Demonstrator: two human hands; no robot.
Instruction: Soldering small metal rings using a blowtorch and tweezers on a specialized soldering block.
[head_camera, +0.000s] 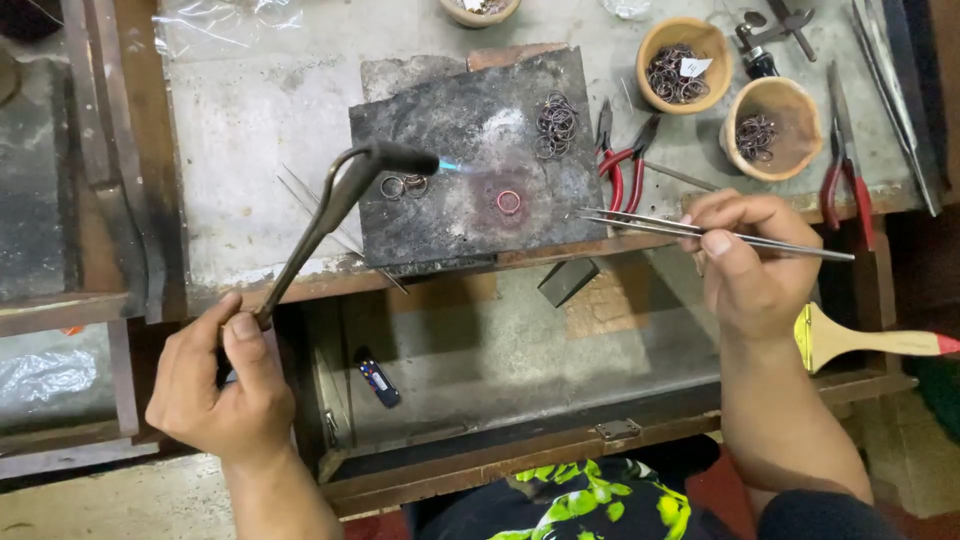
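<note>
My left hand (225, 385) grips the handle of a metal blowtorch (335, 200). Its nozzle points right and throws a small blue flame at a glowing red ring (509, 201) on a dark soldering block (470, 160). My right hand (745, 260) holds long steel tweezers (700, 232) whose tips lie at the block's right edge, apart from the ring. Two small rings (402, 186) lie just below the nozzle. A pile of several wire rings (556, 125) sits at the block's upper right.
Red-handled pliers (625, 165) lie right of the block, another pair (848, 180) farther right. Two wooden bowls (683, 62) (770, 128) hold wire rings. A brush (870, 342) rests at the right edge. A lighter (378, 377) lies in the open drawer (500, 360).
</note>
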